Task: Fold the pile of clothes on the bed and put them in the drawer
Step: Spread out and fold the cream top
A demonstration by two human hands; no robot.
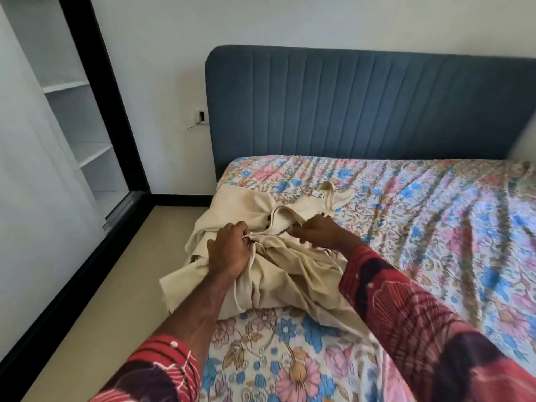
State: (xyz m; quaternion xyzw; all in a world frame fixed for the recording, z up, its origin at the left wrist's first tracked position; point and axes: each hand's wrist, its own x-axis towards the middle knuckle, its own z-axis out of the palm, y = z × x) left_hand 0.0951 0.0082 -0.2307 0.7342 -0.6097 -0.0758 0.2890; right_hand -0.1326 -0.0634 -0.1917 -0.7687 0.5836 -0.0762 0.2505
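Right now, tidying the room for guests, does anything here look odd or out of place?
A thin loose wire dangles from the wall socket beside the blue padded headboard. The cream cloth garment lies bunched, overhanging the bed edge.

We see a cream garment (290,274), crumpled and unfolded, heaped near the left edge of the bed (435,227), its floral sheet wrinkled; thin straps and a neckline lie on top, one flap hanging over the side.
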